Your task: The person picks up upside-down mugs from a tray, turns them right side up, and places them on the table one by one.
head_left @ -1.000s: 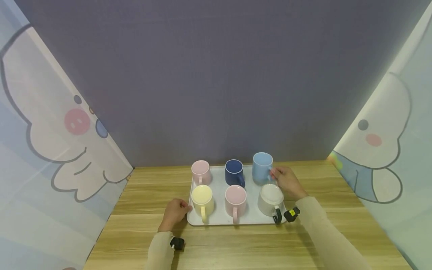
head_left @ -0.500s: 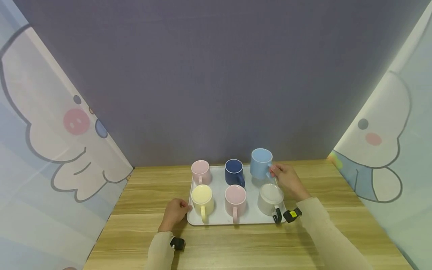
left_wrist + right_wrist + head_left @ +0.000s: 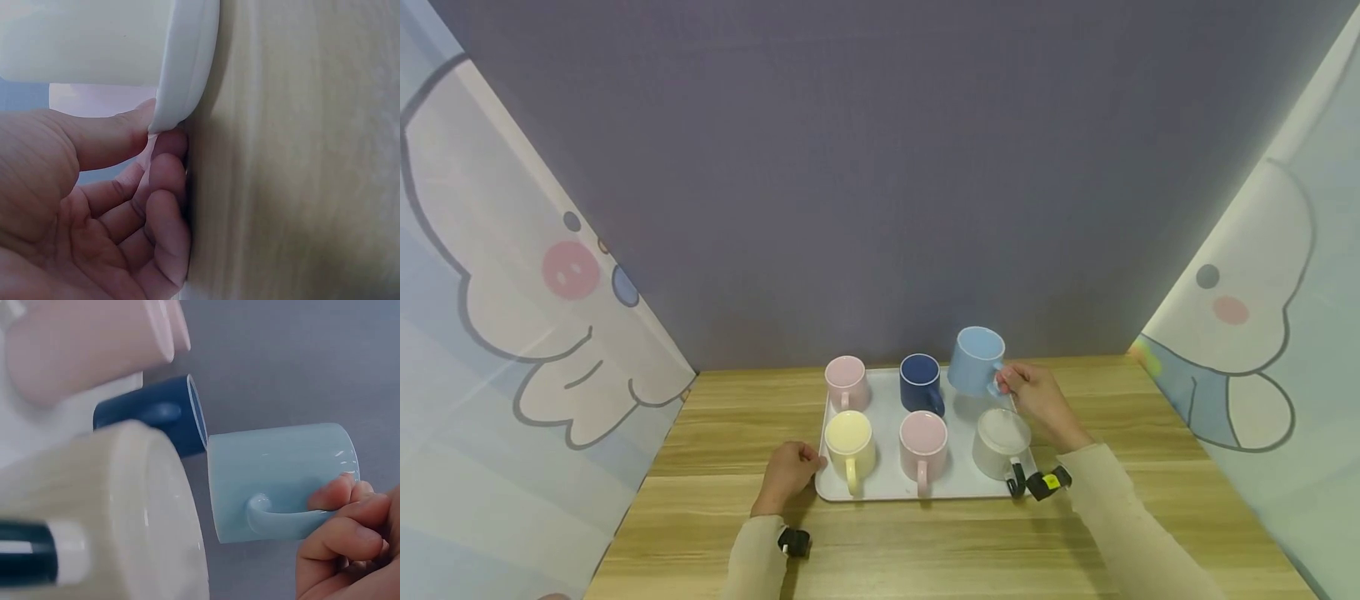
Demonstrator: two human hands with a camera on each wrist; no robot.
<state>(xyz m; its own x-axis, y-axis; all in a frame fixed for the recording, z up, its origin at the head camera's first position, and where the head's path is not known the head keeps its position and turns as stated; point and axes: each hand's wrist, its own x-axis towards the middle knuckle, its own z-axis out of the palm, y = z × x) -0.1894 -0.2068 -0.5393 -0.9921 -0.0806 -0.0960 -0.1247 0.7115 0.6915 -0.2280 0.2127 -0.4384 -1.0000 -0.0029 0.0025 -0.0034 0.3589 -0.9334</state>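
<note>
In the head view my right hand [image 3: 1037, 398] pinches the handle of a light blue mug [image 3: 281, 462], held tilted above the tray's back right corner. My left hand [image 3: 788, 471] grips the left edge of the white tray [image 3: 887, 475]; in the left wrist view the thumb lies over its rim, curled fingers beneath. The dark blue mug [image 3: 919, 383] stands just left of the held mug. A white mug with a black handle [image 3: 996, 454] is at front right. Beside it are a pink mug [image 3: 922, 458] and a yellow mug [image 3: 859, 458], with another pink mug [image 3: 847, 387] at back left.
The tray lies on a wooden table [image 3: 925, 550]. Behind rises a dark grey wall [image 3: 880, 183], close to the tray's far edge. Cartoon-printed panels [image 3: 1232, 367] stand at both sides.
My right hand has lifted the light blue mug up off the tray, and the mug has shifted slightly left and tilted. The left hand and the other mugs have stayed put.
</note>
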